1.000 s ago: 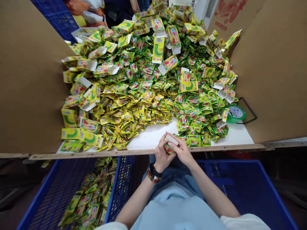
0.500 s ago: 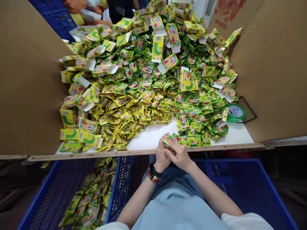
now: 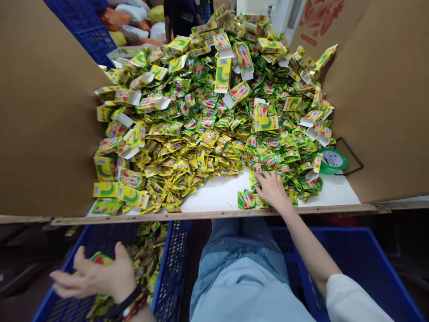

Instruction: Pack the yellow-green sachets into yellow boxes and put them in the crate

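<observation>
My left hand [image 3: 100, 273] is over the left blue crate [image 3: 164, 277], fingers spread wide. A small green-and-red box [image 3: 100, 258] shows just past its fingers; it looks let go, its lower part hidden by the hand. Inside that crate lie several packed boxes [image 3: 152, 250]. At the table's front, my right hand [image 3: 273, 190] rests on the green candy packets [image 3: 268, 154] with its fingers apart and tips among them. Beside it, near the edge, lie a few more green packets [image 3: 250, 200]. Yellow packets [image 3: 197, 165] are heaped to the left.
Open yellow cartons [image 3: 130, 176] lie on the heap's left side and top. A green tape roll [image 3: 331, 162] sits at the right by a cardboard wall [image 3: 385, 112]. Another blue crate [image 3: 362, 268] stands below right. A wooden strip [image 3: 214, 214] edges the table. Someone stands behind the heap.
My hands have parted from the small box they held together. The left swung down-left over the crate with the box and opened; the right moved forward onto the green packets.
</observation>
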A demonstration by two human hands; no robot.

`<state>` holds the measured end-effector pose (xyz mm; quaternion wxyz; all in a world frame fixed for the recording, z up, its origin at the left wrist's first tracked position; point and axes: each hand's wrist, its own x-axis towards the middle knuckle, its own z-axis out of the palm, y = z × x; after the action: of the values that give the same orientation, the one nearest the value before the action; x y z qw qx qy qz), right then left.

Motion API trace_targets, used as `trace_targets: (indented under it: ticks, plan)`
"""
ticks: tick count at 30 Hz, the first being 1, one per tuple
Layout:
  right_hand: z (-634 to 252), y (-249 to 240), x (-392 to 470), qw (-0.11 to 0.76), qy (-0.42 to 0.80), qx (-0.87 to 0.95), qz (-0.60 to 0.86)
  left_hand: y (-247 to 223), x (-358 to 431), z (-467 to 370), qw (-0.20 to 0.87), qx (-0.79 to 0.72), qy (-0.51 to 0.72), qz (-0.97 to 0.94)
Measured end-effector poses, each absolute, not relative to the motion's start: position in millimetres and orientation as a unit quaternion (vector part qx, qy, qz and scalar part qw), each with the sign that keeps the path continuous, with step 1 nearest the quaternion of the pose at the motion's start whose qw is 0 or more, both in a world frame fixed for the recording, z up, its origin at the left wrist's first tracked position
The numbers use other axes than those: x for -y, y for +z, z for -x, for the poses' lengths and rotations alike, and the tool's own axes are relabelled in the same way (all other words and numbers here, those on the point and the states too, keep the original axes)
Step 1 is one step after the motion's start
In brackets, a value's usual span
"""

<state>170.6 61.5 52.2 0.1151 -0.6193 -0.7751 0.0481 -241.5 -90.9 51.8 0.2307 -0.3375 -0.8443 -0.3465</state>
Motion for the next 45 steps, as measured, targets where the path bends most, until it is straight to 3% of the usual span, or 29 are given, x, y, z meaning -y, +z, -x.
trace_targets:
  ticks: [3,6,10,14,17,20,24,27,32,35,37,42,45]
  plan:
    - [-169,53,-69,0.02,0.038,0.809,0.586,56,59,222,0.151,0.78,-0.389,0.466]
    - [-170,47,-70,0.037,0.079,0.814,0.574,55,-11,150,0.041,0.667,-0.399,0.628]
    - [-181,34,-70,0.239,0.159,0.761,0.582,60,-101,67,0.033,0.598,-0.301,0.743]
    - [-187,33,-65,0.423,0.201,0.68,0.565,69,-141,49,0.03,0.588,-0.262,0.764]
    - [-182,43,-58,0.471,0.291,0.639,0.533,71,-131,51,-0.076,0.557,-0.326,0.76]
    - [-170,57,-53,0.498,0.426,0.604,0.453,68,-100,42,-0.293,0.534,-0.432,0.665]
    - [-153,71,-55,0.485,0.425,0.643,0.413,65,-60,23,-0.552,0.462,-0.485,0.496]
    - [-145,72,-57,0.466,0.414,0.658,0.424,68,-47,17,-0.613,0.448,-0.481,0.439]
    - [-147,60,-51,0.489,0.51,0.537,0.461,63,-43,6,-0.655,0.427,-0.463,0.418]
    - [-164,50,-40,0.544,0.499,0.448,0.504,56,-54,-11,-0.645,0.414,-0.43,0.478]
    - [-182,43,-30,0.582,0.448,0.397,0.551,59,-78,-25,-0.572,0.424,-0.384,0.589]
    - [-215,33,-3,0.591,0.346,0.386,0.618,97,-191,-69,-0.107,0.481,-0.371,0.787]
    - [-216,31,7,0.592,0.353,0.392,0.609,118,-250,-96,0.007,0.471,-0.273,0.839]
